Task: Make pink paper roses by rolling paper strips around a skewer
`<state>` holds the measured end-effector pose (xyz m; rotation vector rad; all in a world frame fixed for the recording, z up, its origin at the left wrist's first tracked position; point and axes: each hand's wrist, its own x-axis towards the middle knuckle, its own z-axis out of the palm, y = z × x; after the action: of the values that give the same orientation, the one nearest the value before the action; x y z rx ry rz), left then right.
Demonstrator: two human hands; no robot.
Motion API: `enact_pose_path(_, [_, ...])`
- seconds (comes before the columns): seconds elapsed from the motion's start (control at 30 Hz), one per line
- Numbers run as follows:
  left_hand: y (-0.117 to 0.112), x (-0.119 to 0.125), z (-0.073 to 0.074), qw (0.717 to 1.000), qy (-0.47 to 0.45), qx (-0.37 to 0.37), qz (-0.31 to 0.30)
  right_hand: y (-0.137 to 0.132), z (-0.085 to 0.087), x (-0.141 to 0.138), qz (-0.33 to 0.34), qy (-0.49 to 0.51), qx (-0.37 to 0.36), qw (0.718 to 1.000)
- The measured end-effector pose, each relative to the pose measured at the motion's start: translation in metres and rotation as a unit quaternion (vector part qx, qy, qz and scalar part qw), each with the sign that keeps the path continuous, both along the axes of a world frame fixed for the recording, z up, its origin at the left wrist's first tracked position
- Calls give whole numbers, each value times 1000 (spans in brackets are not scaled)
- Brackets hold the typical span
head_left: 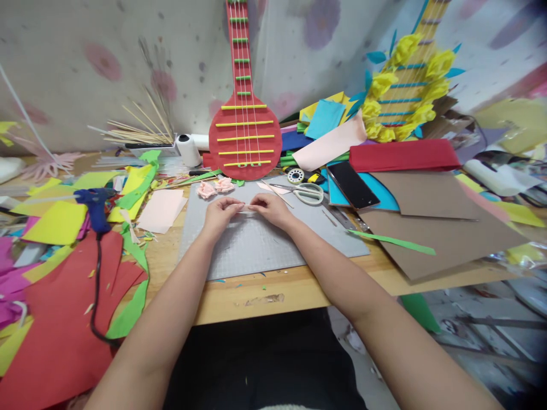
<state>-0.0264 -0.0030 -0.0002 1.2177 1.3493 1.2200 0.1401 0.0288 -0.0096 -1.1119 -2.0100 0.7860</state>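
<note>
My left hand (220, 212) and my right hand (270, 208) meet over a grey cutting mat (256, 245), fingers pinched together on a thin pale strip (244, 208) stretched between them. Each hand grips one end of the strip. Two small pink paper roses (215, 187) lie on the mat just beyond my left hand. White-handled scissors (308, 193) rest on the mat to the right of my right hand.
A blue glue gun (94, 206) with black cord lies left among red, yellow and green sheets. A red felt guitar (244, 114) leans on the wall. A black phone (352, 184), brown card (444, 228) and a green strip (391, 241) lie right.
</note>
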Motion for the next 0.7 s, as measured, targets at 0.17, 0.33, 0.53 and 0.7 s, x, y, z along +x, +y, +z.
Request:
enact_pose_path(0.17, [0, -1, 2, 1000, -15, -6, 16, 1, -2, 0, 21, 41, -50, 998])
enact_pose_path(0.33, [1, -2, 2, 998, -51, -23, 13, 3, -3, 0, 36, 76, -71, 994])
enact_pose_path(0.53, [2, -7, 4, 995, -80, -53, 26, 7, -3, 4, 17, 77, -82, 993])
enact_pose_path(0.7, [4, -21, 9, 995, -71, -9, 64, 12, -1, 13, -17, 89, -75, 993])
